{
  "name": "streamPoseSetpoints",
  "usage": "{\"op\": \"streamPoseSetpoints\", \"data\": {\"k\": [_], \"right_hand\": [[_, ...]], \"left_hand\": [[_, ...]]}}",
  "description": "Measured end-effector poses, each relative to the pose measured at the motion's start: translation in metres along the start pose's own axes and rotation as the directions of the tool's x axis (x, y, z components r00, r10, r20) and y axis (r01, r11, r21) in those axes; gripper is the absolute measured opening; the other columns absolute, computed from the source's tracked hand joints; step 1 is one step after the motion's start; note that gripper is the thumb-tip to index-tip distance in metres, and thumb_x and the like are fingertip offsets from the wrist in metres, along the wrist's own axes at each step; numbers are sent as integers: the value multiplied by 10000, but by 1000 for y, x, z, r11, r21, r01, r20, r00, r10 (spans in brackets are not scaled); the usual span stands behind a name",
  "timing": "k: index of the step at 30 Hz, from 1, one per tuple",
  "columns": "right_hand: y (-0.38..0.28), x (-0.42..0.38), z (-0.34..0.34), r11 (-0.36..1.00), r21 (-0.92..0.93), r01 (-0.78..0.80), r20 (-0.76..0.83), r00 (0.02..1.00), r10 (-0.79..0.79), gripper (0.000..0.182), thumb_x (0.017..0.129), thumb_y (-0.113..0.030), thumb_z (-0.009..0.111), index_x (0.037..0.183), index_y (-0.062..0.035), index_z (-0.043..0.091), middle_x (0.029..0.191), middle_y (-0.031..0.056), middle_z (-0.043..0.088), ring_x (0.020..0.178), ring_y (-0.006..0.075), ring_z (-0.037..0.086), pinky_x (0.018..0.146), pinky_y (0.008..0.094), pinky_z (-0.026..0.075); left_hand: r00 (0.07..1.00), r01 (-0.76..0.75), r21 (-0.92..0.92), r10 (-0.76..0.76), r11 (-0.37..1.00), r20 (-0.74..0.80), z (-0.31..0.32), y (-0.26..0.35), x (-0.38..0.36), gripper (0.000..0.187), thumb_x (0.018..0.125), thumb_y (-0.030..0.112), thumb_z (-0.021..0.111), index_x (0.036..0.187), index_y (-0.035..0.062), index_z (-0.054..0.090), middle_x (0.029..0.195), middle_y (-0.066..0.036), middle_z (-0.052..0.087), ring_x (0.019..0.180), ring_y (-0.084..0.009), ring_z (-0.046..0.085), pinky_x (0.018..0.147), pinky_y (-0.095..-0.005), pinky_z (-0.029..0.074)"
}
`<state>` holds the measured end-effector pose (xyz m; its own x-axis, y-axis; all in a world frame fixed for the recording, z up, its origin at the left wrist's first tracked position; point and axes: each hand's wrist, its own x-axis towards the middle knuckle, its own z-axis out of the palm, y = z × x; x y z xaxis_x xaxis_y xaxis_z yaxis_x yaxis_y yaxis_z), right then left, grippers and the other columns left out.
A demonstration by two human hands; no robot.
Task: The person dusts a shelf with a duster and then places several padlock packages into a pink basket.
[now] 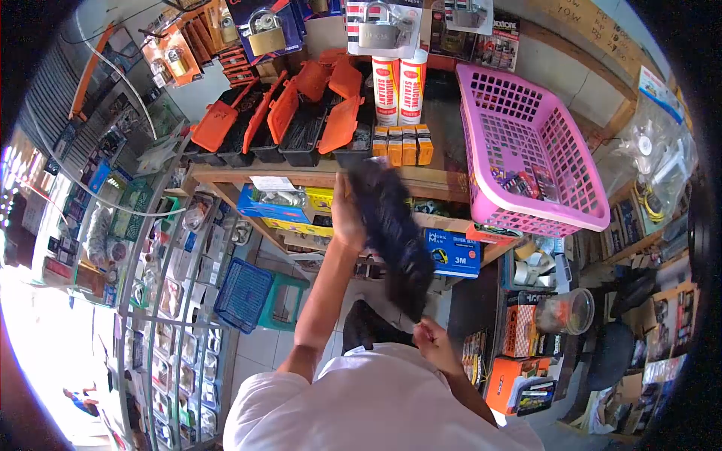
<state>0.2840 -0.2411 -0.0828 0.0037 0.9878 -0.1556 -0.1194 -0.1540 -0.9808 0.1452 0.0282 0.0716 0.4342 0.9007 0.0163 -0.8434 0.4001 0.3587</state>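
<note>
A long black shaggy bundle (pixel 396 237), blurred by motion, hangs slantwise in front of my chest; it resembles a feather duster, but its kind is not clear. My right hand (pixel 438 346) is closed at its lower end, near my shirt. Along the bundle's upper left side lies my left hand (pixel 347 219), fingers stretched upward and partly hidden behind it. Just beyond is a wooden counter (pixel 301 174) bearing black bins with orange lids (pixel 342 124), two silicone sealant tubes (pixel 398 92) and several small yellow-orange boxes (pixel 404 145).
A pink plastic basket (pixel 538 207) sits on the counter's right side. Below are a blue 3M box (pixel 453 252) and an orange box (pixel 515 382). A blue crate (pixel 248 293) and green stool (pixel 284 301) stand left, beside glass shelving (pixel 180 308). Packaged padlocks (pixel 265 34) hang above.
</note>
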Motion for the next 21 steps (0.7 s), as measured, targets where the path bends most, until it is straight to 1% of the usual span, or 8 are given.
{"op": "streamPoseSetpoints", "data": {"k": [7, 14, 15, 16, 17, 18, 20, 21], "right_hand": [[6, 9, -7, 994, 112, 15, -100, 995, -3, 149, 969, -157, 598, 931, -34, 522, 763, -60, 425, 715, 53, 401, 639, 216, 376], [13, 9, -19, 967, -229, 114, 36, 993, -108, 167, 951, -101, 616, 1090, -22, 569, 843, -31, 544, 799, 37, 516, 724, 208, 442], [14, 12, -22, 998, -45, 51, -35, 998, -53, 157, 949, -102, 620, 1064, -10, 565, 833, -32, 539, 803, 38, 514, 724, 207, 441], [14, 15, -24, 989, 147, -3, -92, 996, 17, 152, 947, -103, 623, 1039, 2, 561, 824, -33, 535, 807, 40, 513, 725, 207, 440], [-9, 14, -17, 995, -74, 61, -138, 988, -70, 143, 956, -116, 611, 962, 8, 541, 822, -35, 515, 792, 39, 483, 713, 199, 427], [-16, 12, -16, 995, -75, 60, -143, 987, -70, 143, 956, -116, 611, 962, 8, 541, 822, -35, 515, 792, 39, 483, 713, 199, 427], [-20, 10, -18, 1000, -8, -4, -18, 1000, 3, 165, 966, -135, 596, 901, -1, 524, 793, -39, 494, 748, 43, 456, 676, 204, 415], [-17, 12, -21, 1000, -5, 2, -18, 1000, -2, 165, 966, -135, 596, 901, -1, 524, 793, -39, 494, 748, 43, 456, 676, 204, 415]], "left_hand": [[999, 33, 105, -29, 994, -40, -1, -1, 1, 616, 972, 547, 348, 1336, 75, 503, 1202, -135, 622, 1149, -294, 578, 997, -444, 461], [986, -62, 8, 60, 998, 156, -32, -13, 13, 410, 998, 312, 415, 1292, 38, 491, 1211, -139, 595, 1135, -250, 582, 980, -396, 473], [961, -274, 734, 198, 622, 191, -49, -15, 14, 458, 996, 362, 401, 1306, 36, 487, 1244, -142, 581, 1142, -256, 575, 987, -393, 467], [909, -277, 941, 265, -195, 322, -57, -16, 18, 507, 994, 412, 387, 1319, 35, 483, 1277, -146, 567, 1150, -262, 568, 993, -390, 462], [976, -208, 761, 182, 615, 120, -26, -15, 6, 504, 989, 420, 400, 1310, 42, 488, 1256, -141, 572, 1153, -261, 564, 995, -400, 461], [998, 41, 60, -43, 997, 37, 3, -14, -9, 502, 984, 428, 414, 1302, 48, 493, 1235, -137, 577, 1157, -259, 561, 997, -409, 461], [998, 52, 31, -50, 998, -37, -7, -22, -2, 517, 986, 455, 390, 1327, 77, 484, 1186, -153, 597, 1118, -286, 587, 990, -442, 465], [991, -93, 571, 134, 816, -30, -17, -26, 4, 543, 984, 478, 375, 1335, 76, 479, 1191, -160, 601, 1087, -300, 602, 963, -460, 481]]}}
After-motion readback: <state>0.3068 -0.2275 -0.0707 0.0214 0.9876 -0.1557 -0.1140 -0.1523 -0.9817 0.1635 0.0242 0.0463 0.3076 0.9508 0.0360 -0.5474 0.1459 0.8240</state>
